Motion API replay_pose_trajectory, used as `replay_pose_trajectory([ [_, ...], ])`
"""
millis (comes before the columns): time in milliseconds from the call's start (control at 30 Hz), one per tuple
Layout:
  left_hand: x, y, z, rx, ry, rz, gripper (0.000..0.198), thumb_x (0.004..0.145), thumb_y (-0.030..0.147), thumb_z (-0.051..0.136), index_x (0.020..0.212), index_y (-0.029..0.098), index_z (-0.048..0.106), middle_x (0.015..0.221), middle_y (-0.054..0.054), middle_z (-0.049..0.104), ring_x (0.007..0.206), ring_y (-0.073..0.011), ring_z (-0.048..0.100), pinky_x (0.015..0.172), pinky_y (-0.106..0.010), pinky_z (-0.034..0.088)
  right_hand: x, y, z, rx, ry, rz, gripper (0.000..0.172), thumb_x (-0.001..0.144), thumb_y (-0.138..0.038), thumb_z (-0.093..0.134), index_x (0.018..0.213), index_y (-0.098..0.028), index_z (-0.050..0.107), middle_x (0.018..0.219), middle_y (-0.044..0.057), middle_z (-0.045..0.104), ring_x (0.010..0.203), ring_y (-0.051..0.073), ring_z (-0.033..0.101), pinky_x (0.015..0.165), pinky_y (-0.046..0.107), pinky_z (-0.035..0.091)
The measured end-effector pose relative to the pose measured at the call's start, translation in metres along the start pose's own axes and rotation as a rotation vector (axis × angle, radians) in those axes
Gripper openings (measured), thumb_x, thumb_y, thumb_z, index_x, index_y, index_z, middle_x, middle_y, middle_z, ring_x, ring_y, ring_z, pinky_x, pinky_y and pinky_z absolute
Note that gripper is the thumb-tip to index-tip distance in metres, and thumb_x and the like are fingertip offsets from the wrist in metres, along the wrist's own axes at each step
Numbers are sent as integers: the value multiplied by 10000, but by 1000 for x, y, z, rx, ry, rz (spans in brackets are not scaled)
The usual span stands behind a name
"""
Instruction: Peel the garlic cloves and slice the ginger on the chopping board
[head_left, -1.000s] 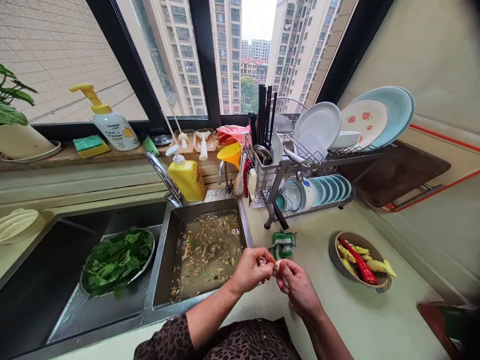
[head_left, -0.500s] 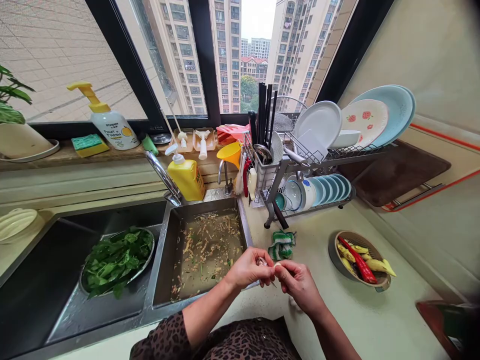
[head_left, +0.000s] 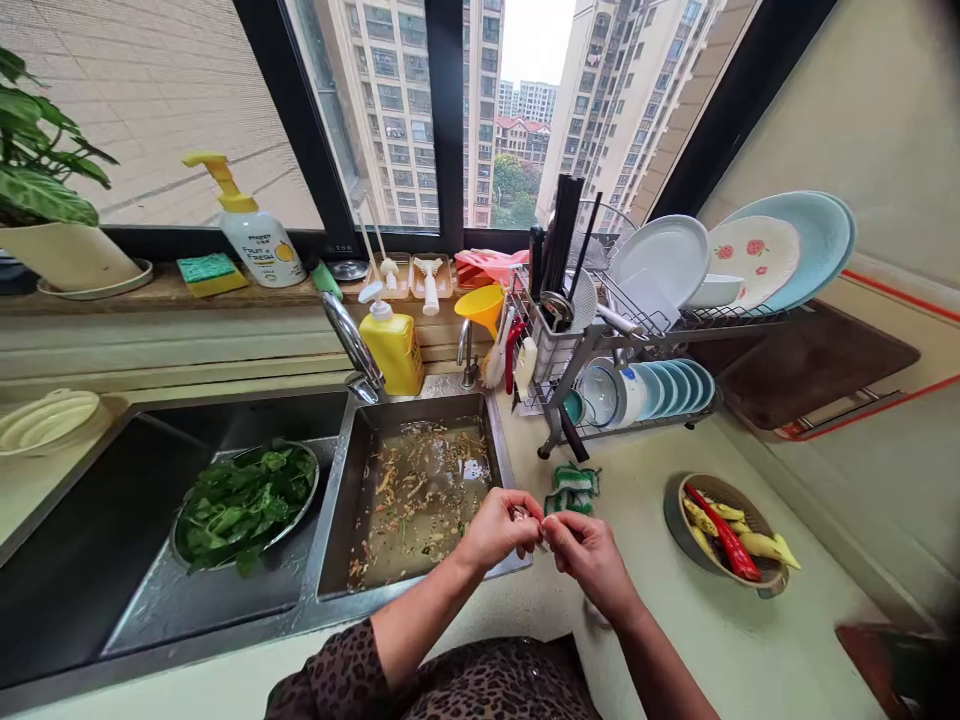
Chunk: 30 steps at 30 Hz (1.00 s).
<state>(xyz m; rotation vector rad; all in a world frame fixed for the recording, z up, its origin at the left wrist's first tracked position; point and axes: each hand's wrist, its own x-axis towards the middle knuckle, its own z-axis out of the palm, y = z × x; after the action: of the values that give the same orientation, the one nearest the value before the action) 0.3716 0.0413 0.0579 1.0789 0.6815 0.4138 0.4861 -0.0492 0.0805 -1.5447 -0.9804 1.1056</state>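
Above the counter edge just right of the sink, my two hands meet at the fingertips. My left hand [head_left: 496, 532] is closed around garlic [head_left: 519, 513] with pinkish-white skin, mostly covered by the fingers. My right hand [head_left: 592, 560] pinches at the same spot with thumb and forefinger, at the garlic's edge; the small piece there is largely hidden. A whitish object [head_left: 597, 613] lies on the counter, partly behind my right wrist; its kind is unclear. Behind my hands sits a green and white scrubbing cloth [head_left: 572, 488].
The sink basin [head_left: 332, 540] holds murky water with floating peel scraps. Leafy greens [head_left: 244, 505] fill a bowl at left. On the right, a basket [head_left: 679, 520] contains a red chili [head_left: 726, 535] and yellowish peppers [head_left: 761, 545]. A dish rack [head_left: 562, 400] stands behind.
The view has shifted slightly left, so the surroundings sit further right. My fingertips have drawn closer together, and the pale piece between them is less visible.
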Motion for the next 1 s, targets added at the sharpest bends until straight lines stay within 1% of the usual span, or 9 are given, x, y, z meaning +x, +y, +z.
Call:
replay_pose_trajectory([
  [67,-2,1,-7,-94,77,5,109,573,209,584,642,126,572,480,29,566,354,-49,428,342,-153,311,5,5,5,345,-53,96,369,772,-528,590,672,-175,624,543,-31,499,449,74,370,428,210,239],
  [167,-9,6,-22,-152,196,29,152,587,246,592,674,123,577,513,21,572,377,-49,433,354,-155,308,16,11,15,782,-57,209,316,741,-514,642,756,-199,629,780,5,615,622,103,528,531,215,377],
  [300,-22,9,-38,-62,261,82,188,644,304,595,698,125,579,534,12,571,412,-66,453,387,-168,333,35,19,29,1012,-69,309,256,717,-472,689,748,-221,649,906,20,675,886,172,614,766,306,462],
  [467,-26,1,-39,391,354,322,163,719,297,625,776,145,633,631,3,601,546,-101,512,535,-199,403,54,24,48,1049,-57,278,257,673,-487,716,694,-237,660,939,27,702,985,227,608,842,406,467],
  [567,-20,-6,-33,608,324,490,268,718,261,664,977,195,646,879,-38,643,763,-154,565,700,-240,440,56,20,55,991,-43,240,277,645,-511,725,719,-249,672,931,24,708,1009,239,595,844,415,470],
  [633,-15,-11,-30,640,295,536,234,771,258,615,996,208,650,926,-54,631,819,-165,560,741,-258,437,55,17,54,950,-48,204,293,644,-522,722,732,-247,673,929,26,708,1042,238,576,863,405,460],
  [733,-7,-18,-29,532,323,510,159,807,297,565,804,169,659,805,-46,625,745,-150,548,700,-248,428,50,13,46,919,-83,183,309,684,-549,679,729,-245,652,970,36,702,1065,239,564,873,415,446],
  [867,-4,-17,-30,151,313,278,292,767,430,564,701,145,558,554,20,538,479,-89,458,471,-188,353,42,15,32,895,-61,161,336,723,-573,629,771,-241,632,1066,49,668,1070,238,559,857,408,446],
  [1000,-11,0,-28,56,264,233,264,751,406,563,732,143,549,544,28,543,424,-63,409,421,-169,301,36,20,27,794,1,114,291,715,-507,678,845,-247,659,843,0,657,762,146,587,724,302,477],
])
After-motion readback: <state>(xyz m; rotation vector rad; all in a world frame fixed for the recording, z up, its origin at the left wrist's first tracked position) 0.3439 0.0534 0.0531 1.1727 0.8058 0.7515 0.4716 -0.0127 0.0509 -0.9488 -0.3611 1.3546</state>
